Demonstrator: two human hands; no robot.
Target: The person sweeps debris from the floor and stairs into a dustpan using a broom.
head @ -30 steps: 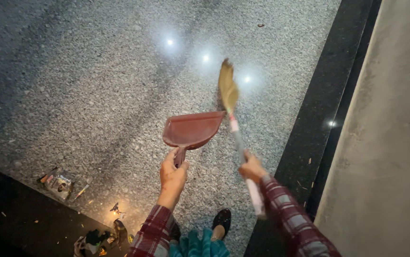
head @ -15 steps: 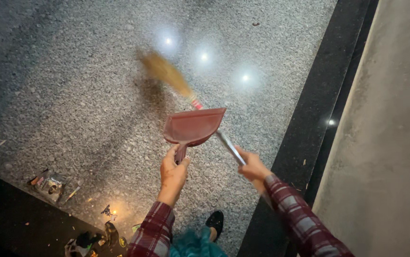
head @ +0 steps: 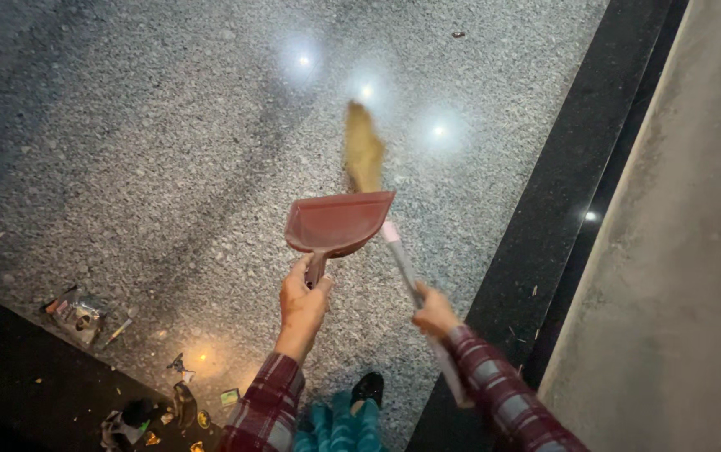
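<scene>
1. Floor: polished grey speckled stone, filling most of the view.
2. Black border strip: glossy dark stone, running diagonally along the right.
3. Pale concrete surface: matte, beyond the strip at far right.
4. Light reflections: three bright white spots on the floor.
5. Litter: scattered wrappers and scraps at lower left, beside a second dark band.

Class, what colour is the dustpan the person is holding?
The dustpan is reddish-brown, seen in the head view, held in the left hand.

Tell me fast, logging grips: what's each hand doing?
Left hand: closed on the red dustpan handle.
Right hand: closed on the broom handle.
</scene>
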